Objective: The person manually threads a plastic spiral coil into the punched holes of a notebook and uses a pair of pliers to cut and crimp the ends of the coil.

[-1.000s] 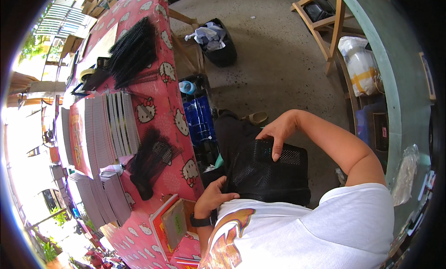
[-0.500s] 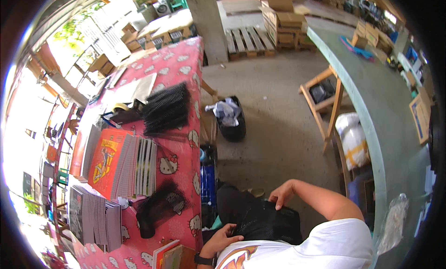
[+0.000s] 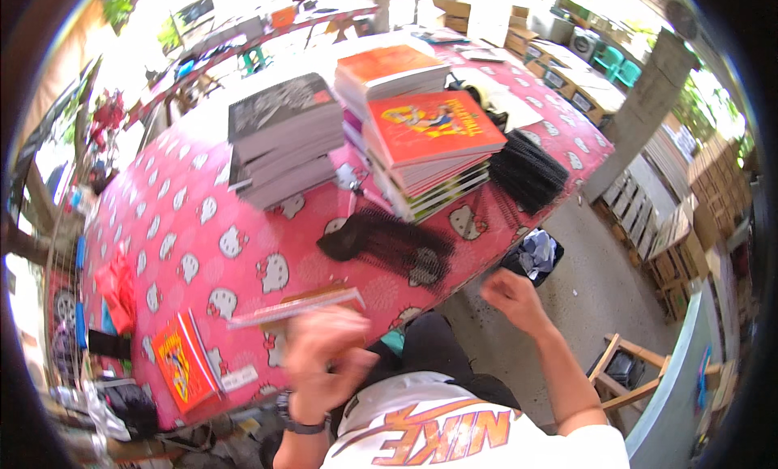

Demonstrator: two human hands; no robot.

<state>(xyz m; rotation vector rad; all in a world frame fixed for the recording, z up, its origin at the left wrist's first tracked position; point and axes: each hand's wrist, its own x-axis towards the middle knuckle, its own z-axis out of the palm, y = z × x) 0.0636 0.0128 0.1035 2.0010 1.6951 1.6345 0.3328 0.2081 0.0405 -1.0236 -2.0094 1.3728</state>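
Observation:
My left hand (image 3: pixel 328 351), wearing a dark wristband, is smeared by motion. It hovers at the table's near edge, over a small stack of thin books (image 3: pixel 301 305) that it partly hides. What its fingers do is not clear. Out past the table edge, my right hand (image 3: pixel 515 297) hangs above the floor with fingers loosely bent; nothing shows in it. Beyond the left hand, a bunched black mesh piece (image 3: pixel 389 244) lies on the pink patterned tablecloth (image 3: pixel 190 234). Farther off stand a pile of orange-covered books (image 3: pixel 433 132) and a pile of dark grey-covered books (image 3: pixel 284 132).
A stack of black mesh (image 3: pixel 527 171) lies by the table's right edge. One orange book (image 3: pixel 185 362) rests at the near left corner, beside a red cloth (image 3: pixel 117 289). A black bin (image 3: pixel 541 254) stands on the floor. At right are a concrete pillar (image 3: pixel 644 104) and a green tabletop (image 3: pixel 673 388).
The view has swung left toward the pink table. Both hands have come away from the dark material at my lap: the left is now over the thin books, the right out over the floor.

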